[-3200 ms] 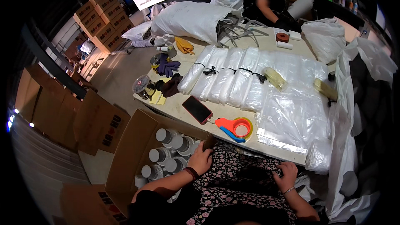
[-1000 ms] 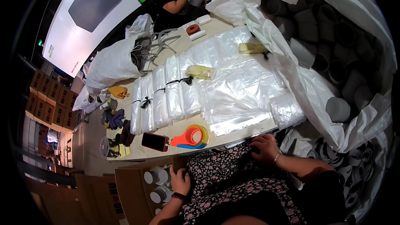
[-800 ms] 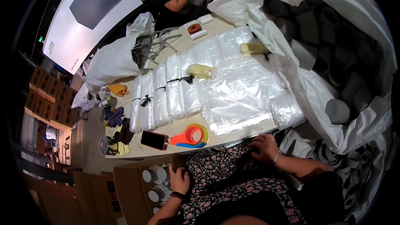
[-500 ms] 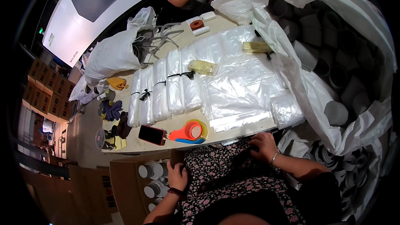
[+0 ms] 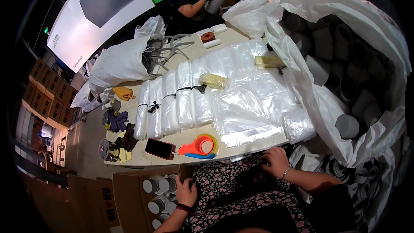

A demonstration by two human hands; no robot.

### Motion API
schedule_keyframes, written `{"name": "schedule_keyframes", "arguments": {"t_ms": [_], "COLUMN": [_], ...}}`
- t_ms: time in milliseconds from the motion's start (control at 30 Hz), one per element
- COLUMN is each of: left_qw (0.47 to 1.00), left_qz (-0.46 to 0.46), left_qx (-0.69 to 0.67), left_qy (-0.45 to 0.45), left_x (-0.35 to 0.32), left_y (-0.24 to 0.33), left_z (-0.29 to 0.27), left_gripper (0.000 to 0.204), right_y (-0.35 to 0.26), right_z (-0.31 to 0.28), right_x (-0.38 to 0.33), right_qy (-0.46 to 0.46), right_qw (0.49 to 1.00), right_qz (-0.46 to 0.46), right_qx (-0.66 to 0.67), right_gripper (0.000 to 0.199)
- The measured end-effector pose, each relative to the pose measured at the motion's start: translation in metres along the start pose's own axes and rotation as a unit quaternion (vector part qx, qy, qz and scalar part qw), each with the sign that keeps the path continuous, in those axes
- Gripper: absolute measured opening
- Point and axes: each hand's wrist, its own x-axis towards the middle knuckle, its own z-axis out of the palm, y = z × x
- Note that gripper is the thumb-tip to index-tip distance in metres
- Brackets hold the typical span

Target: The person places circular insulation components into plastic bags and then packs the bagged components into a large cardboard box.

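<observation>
My left hand (image 5: 186,194) is at the inner edge of an open cardboard box (image 5: 129,198), its thumb and fingers closed around the upright flap. Inside the box stand several white-grey pipe fittings (image 5: 156,206) with round ends. My right hand (image 5: 276,162) rests on the dark floral apron (image 5: 233,194) over my lap, fingers loosely bent and apart, holding nothing. Just beyond it, at the table's front edge, lie stacks of clear plastic bags (image 5: 254,108). An orange tape-like holder (image 5: 196,147) and a phone (image 5: 160,149) lie nearer the left hand.
A large white sack (image 5: 297,60) of grey pipe elbows stands at right, with grey rings (image 5: 364,185) below. Another white sack (image 5: 118,67) holds grey strips. Purple gloves (image 5: 116,121) and a yellow cloth (image 5: 123,93) lie at left. A co-worker (image 5: 189,6) handles a grey pipe part beyond the table.
The view has tilted up slightly, so the table sits lower and more of the co-worker shows. Both my hands stay in about the same places.
</observation>
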Motion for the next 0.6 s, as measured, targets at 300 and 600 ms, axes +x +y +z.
{"name": "schedule_keyframes", "arguments": {"t_ms": [300, 600], "left_qw": [1.0, 1.0], "left_qz": [-0.002, -0.008], "left_qx": [-0.025, -0.025], "left_qy": [-0.012, -0.013], "left_x": [0.001, 0.002], "left_y": [0.004, 0.007], "left_z": [-0.004, -0.004], "left_gripper": [0.027, 0.029], "right_y": [0.027, -0.011], "right_z": [0.039, -0.017], "right_x": [-0.01, 0.006], "right_qy": [0.075, -0.015], "right_qw": [0.967, 0.999], "right_qz": [-0.118, 0.006], "right_qx": [-0.215, 0.04], "right_gripper": [0.032, 0.032]}}
